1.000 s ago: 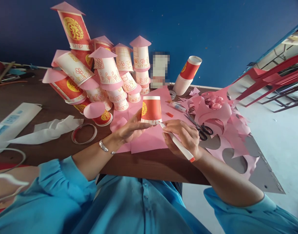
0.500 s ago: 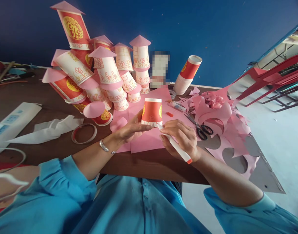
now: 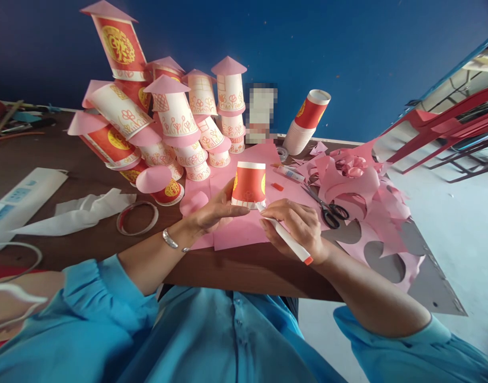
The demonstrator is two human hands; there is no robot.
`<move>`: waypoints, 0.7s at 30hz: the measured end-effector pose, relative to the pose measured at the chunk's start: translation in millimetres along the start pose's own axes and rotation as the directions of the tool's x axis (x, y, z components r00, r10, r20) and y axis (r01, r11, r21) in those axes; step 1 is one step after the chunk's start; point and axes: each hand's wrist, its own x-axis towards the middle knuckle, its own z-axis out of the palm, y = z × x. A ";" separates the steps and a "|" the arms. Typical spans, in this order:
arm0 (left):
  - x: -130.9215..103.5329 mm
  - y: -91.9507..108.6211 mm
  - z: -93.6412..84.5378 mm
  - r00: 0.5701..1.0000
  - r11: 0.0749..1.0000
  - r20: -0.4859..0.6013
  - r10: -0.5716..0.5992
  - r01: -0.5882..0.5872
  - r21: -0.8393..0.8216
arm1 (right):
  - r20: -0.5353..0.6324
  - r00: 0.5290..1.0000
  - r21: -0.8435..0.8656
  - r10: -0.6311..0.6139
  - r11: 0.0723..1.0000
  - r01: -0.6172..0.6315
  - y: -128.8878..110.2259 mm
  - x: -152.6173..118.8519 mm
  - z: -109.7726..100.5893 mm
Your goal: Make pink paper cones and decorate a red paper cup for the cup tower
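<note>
My left hand [image 3: 218, 211] holds a red paper cup [image 3: 249, 182] upside down, with its white rim at the bottom and yellow emblems at its sides. In my right hand [image 3: 297, 226] is a white marker [image 3: 288, 242] with an orange-red end; its tip touches the white band near the cup's rim, where short marks show. Pink paper [image 3: 236, 234] lies under both hands. An orange-red cap [image 3: 277, 186] rests on the paper to the right of the cup.
Decorated cup towers [image 3: 176, 114] with pink cone roofs stand at the back left. Stacked cups [image 3: 308, 122] lean by the wall. Black scissors [image 3: 331, 214], a glue tube [image 3: 291, 174] and pink scraps [image 3: 347, 181] lie right; a tape roll [image 3: 137, 218] lies left.
My right hand and the marker have shifted very slightly left along the cup's rim. The cup remains in my left hand, almost unmoved.
</note>
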 end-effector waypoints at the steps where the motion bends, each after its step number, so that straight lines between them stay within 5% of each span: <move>1: 0.1 -0.1 -0.1 1.000 1.000 -0.005 -0.002 0.002 0.001 | 0.001 1.000 0.002 0.003 1.000 -0.003 -0.2 0.1 0.1; 21: 0.8 -4.2 -5.0 1.000 1.000 0.012 -0.009 0.009 0.001 | -0.010 1.000 0.010 -0.008 1.000 0.008 1.6 -0.4 -0.6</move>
